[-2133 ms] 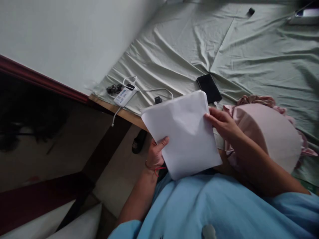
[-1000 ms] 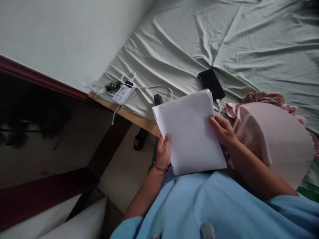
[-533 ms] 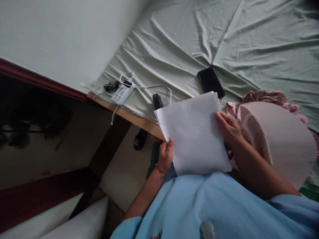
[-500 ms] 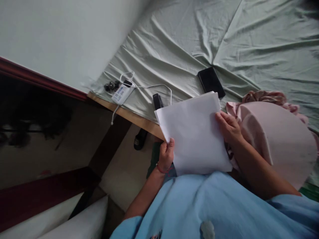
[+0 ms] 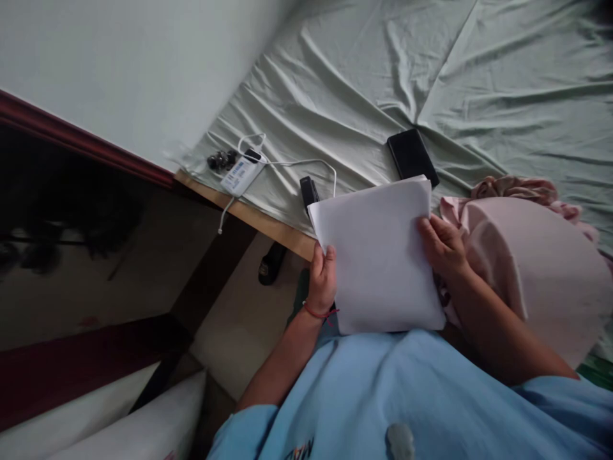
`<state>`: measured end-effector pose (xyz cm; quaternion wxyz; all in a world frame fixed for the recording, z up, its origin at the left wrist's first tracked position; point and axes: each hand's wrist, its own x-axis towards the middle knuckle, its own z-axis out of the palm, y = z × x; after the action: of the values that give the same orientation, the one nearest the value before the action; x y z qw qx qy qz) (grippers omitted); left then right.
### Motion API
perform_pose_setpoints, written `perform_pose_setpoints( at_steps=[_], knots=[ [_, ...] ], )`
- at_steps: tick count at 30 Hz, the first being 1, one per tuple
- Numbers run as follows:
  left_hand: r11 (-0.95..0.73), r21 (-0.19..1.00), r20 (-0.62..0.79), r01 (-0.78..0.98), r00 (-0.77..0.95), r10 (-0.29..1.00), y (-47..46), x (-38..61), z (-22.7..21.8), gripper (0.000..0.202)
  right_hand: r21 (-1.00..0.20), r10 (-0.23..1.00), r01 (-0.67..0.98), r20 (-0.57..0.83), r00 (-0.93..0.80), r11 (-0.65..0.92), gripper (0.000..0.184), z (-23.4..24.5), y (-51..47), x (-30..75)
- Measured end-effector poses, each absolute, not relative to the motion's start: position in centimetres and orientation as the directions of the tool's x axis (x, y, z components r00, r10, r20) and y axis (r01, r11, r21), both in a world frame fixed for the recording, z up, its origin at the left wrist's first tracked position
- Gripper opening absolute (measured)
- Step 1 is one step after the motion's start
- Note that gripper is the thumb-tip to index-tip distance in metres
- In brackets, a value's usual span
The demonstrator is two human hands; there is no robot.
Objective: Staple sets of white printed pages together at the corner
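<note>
A stack of white paper sheets [image 5: 378, 262] is held up in front of my body, its blank top face toward me and its lower edge by my blue shirt. My left hand [image 5: 322, 279] grips the left edge, thumb on the front; a red string bracelet circles that wrist. On the opposite edge my right hand [image 5: 443, 246] is closed, with its thumb on the front near the upper corner. The fingers behind the sheets are hidden. Just past the top left corner lies a black object, perhaps a stapler [image 5: 309, 193], partly covered by the paper.
A bed with a wrinkled pale green sheet [image 5: 354, 96] spreads ahead. On it lie a black flat phone-like item [image 5: 412, 155], a white power strip [image 5: 242, 174] with a cable, and a pink cushion [image 5: 550, 262] at right. The wooden bed edge [image 5: 278, 233] runs at left, above a black slipper [image 5: 272, 263].
My left hand has slid slightly up along the paper's left edge. The stack has shifted a little to the right in view, and the right hand keeps its grip.
</note>
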<state>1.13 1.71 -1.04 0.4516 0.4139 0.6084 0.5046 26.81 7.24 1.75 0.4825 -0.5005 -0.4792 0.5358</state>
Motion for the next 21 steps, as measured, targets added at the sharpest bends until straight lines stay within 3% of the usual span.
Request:
perform_pose_setpoints(
  at_steps=[3, 8, 12, 17, 21],
  knots=[
    [0.151, 0.988, -0.139, 0.022, -0.268, 0.953, 2.48, 1.6, -1.03, 0.063, -0.997, 0.997, -0.015, -0.071, -0.013, -0.071, 0.057, 1.63, 7.27, 26.95],
    [0.215, 0.95, -0.274, -0.228, -0.269, 0.923, 2.46, 1.54, -1.0, 0.063, -0.998, 0.998, 0.038, -0.052, -0.025, -0.051, 0.058, 1.94, 7.52, 27.03],
    [0.181, 0.928, -0.294, -0.325, -0.34, 0.893, 2.36, 1.67, -0.66, 0.06, -0.997, 0.998, 0.061, -0.04, -0.046, -0.037, 0.058, 2.36, 7.7, 26.9],
    [0.148, 0.939, -0.26, -0.31, -0.359, 0.896, 2.16, 1.92, -0.65, 0.057, -0.995, 0.999, 0.1, -0.012, -0.044, -0.007, 0.057, 1.85, 7.63, 27.07],
    [0.15, 0.974, -0.2, -0.17, -0.333, 0.921, 1.64, 1.27, -1.34, 0.051, -0.995, 1.0, 0.098, 0.004, -0.02, 0.006, 0.056, 1.86, 7.55, 27.11]
  ],
)
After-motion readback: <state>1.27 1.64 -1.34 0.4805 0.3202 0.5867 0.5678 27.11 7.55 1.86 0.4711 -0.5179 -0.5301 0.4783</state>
